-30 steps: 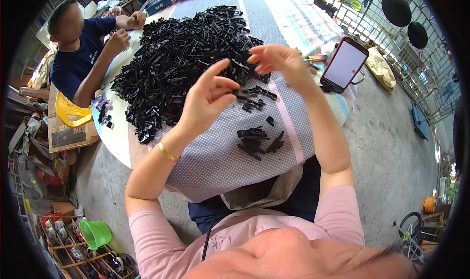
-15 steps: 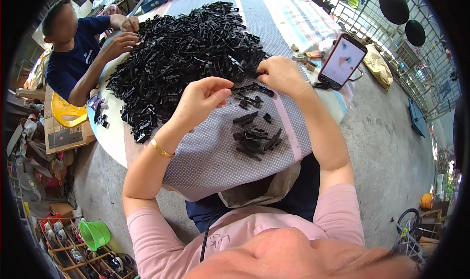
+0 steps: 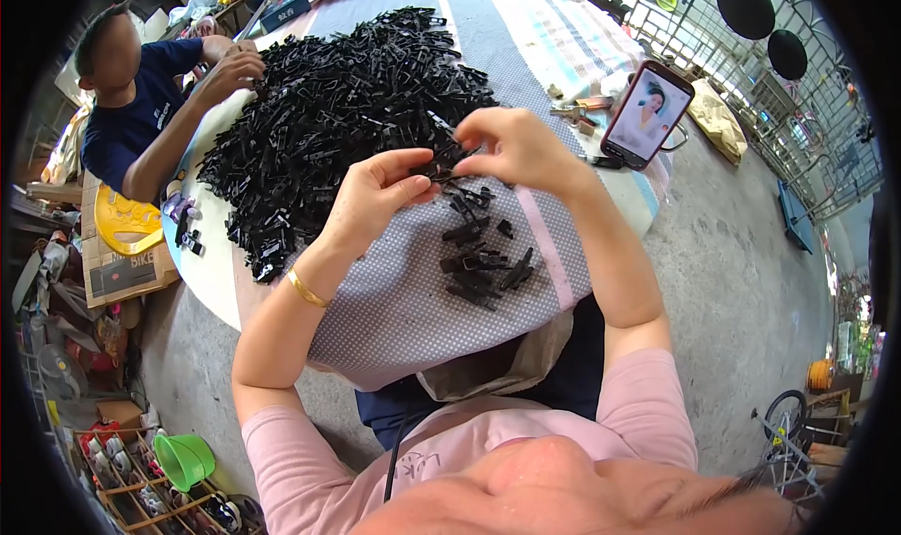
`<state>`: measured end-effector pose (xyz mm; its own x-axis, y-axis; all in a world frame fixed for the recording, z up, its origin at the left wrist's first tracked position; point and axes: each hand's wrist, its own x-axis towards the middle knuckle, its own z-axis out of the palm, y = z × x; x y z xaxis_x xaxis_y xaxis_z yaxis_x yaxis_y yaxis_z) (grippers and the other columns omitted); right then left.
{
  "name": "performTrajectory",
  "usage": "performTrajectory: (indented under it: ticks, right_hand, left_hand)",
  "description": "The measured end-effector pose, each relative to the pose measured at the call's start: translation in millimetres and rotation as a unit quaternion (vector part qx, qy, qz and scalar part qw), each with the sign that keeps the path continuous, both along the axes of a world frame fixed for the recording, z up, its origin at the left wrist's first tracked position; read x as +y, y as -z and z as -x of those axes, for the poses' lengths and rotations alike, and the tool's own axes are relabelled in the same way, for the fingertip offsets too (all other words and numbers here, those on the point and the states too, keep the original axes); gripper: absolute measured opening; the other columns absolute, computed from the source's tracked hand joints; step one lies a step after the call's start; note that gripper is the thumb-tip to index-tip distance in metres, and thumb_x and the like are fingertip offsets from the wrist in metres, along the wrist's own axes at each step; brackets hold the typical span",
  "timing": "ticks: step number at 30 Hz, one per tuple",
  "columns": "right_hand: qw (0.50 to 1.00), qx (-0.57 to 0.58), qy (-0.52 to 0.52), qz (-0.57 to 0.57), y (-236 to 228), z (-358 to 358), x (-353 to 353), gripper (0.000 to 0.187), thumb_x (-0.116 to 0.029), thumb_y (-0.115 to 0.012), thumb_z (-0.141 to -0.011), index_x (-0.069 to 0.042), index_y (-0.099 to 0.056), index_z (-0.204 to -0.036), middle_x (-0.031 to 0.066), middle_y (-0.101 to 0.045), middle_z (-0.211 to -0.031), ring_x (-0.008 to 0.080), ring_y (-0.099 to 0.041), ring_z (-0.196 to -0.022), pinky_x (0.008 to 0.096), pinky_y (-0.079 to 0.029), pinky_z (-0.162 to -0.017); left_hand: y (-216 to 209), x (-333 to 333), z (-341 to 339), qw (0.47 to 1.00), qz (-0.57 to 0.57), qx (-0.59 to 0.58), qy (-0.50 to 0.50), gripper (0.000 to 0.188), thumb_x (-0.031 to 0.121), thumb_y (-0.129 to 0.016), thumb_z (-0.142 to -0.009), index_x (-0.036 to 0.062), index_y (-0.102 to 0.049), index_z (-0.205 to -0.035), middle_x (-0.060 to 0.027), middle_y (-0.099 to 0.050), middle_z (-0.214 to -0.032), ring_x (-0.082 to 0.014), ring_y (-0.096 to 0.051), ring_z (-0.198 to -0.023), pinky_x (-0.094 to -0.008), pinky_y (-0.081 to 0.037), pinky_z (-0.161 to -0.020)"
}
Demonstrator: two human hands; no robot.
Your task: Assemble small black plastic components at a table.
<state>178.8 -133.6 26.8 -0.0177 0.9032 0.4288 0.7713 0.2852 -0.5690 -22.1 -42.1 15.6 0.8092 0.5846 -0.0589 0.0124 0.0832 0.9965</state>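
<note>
Both narrow: bare left hand, bare right hand; I can't tell what's held. I'd work clear of heaped black plastic clips.

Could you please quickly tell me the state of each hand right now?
Left hand: partly curled beside black pieces; whether it holds one cannot be told.
Right hand: partly curled; its hold cannot be told either.
</note>
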Motion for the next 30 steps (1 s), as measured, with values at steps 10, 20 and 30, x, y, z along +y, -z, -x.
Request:
performTrajectory:
  ticks: [10,20,30]
  right_hand:
    - [0.961,-0.2,0.076,0.174,7.6,-14.6,0.3,0.028,-0.014,-0.068,-0.066,-0.003,-0.064,-0.092,0.0088,-0.064,-0.071,0.0208,-0.062,-0.066,0.0303,-0.048,-0.063]
    - [0.918,0.384,-0.103,0.004,3.6,15.8,1.4,0.023,0.006,-0.06,-0.077,0.003,-0.057,-0.1,0.0076,-0.062,-0.092,0.0126,-0.062,-0.083,0.0241,-0.052,-0.075]
    - [0.98,0.134,-0.068,-0.134,11.1,30.5,3.8,0.018,-0.001,-0.069,-0.072,0.0,-0.065,-0.089,0.0058,-0.065,-0.088,0.0146,-0.063,-0.079,0.0251,-0.052,-0.067]
  left_hand:
    - [5.0,-1.2,-3.2,0.981,-0.17,-0.073,-0.065,0.039,-0.009,-0.059,-0.078,0.0002,-0.055,-0.116,-0.0101,-0.063,-0.104,-0.0123,-0.06,-0.094,-0.0239,-0.051,-0.081]
    - [2.7,-1.4,-3.1,0.992,0.066,-0.086,-0.062,0.027,0.003,-0.053,-0.088,-0.0069,-0.054,-0.114,-0.0148,-0.061,-0.102,-0.0196,-0.063,-0.089,-0.0283,-0.053,-0.081]
    - [3.8,-5.8,-1.8,0.992,0.048,-0.089,-0.079,0.031,0.003,-0.056,-0.086,-0.0058,-0.053,-0.115,-0.0129,-0.061,-0.102,-0.0158,-0.062,-0.089,-0.0268,-0.053,-0.082]
